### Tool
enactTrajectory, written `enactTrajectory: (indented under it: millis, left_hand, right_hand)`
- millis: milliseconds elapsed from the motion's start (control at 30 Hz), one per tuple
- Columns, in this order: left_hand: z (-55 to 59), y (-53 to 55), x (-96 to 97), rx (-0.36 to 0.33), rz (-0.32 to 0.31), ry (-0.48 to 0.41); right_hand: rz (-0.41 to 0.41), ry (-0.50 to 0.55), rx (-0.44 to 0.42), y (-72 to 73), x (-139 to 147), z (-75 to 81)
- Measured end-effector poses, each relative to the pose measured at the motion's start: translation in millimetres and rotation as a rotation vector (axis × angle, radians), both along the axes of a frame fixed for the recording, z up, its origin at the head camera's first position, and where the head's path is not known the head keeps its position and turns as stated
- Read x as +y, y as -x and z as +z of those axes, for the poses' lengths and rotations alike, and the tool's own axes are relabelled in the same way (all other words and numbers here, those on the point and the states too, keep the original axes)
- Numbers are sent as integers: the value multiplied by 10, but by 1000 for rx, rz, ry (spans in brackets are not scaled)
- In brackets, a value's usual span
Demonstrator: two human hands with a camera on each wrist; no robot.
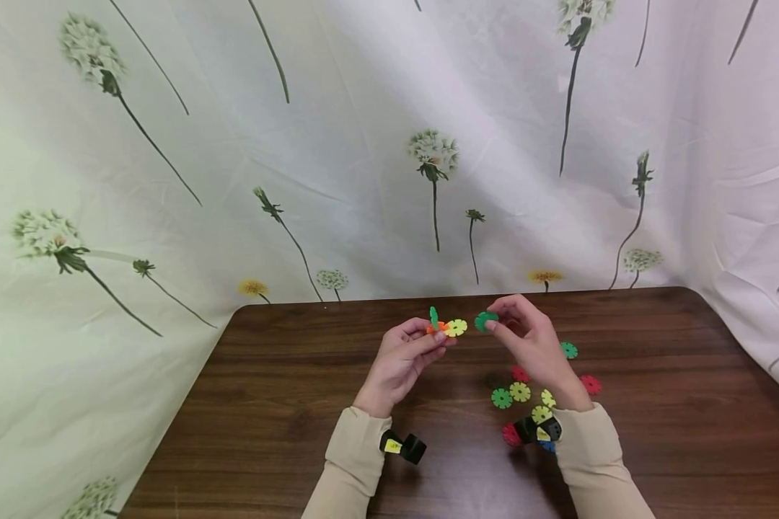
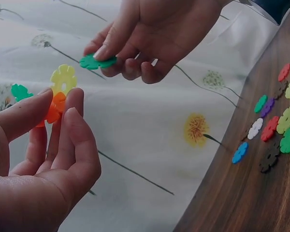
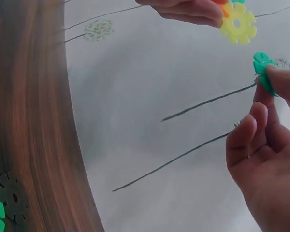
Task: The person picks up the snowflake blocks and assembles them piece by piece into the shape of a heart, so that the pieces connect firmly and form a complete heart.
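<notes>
In the head view my left hand (image 1: 402,357) pinches an orange notched disc (image 2: 56,108) between thumb and fingers. Joined to it are a yellow notched disc (image 1: 456,328), pointing toward the right, and a green notched disc (image 1: 433,318) standing upright. My right hand (image 1: 531,342) holds a single green notched disc (image 1: 485,321) by its edge, between thumb and fingers. A small gap separates this disc from the yellow one. Both hands are raised above the wooden table (image 1: 285,389).
Loose notched discs lie on the table around and under the right forearm, among them a green disc (image 1: 502,398), a yellow disc (image 1: 520,391) and a red disc (image 1: 591,385). Behind the table hangs a white cloth (image 1: 363,180) printed with dandelions.
</notes>
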State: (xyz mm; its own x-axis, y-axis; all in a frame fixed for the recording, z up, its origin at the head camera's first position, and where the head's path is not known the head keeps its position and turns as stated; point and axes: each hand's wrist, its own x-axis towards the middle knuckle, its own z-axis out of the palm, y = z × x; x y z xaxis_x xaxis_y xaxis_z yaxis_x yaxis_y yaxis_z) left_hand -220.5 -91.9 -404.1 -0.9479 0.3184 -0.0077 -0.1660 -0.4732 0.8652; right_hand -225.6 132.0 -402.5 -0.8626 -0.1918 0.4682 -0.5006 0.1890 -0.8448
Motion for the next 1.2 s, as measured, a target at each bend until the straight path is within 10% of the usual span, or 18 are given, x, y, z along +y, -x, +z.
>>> enactTrajectory:
  millis: [1200]
  left_hand:
    - [-6, -3, 2, -11, 30, 50]
  right_hand:
    - [-25, 56, 72, -61, -158, -4]
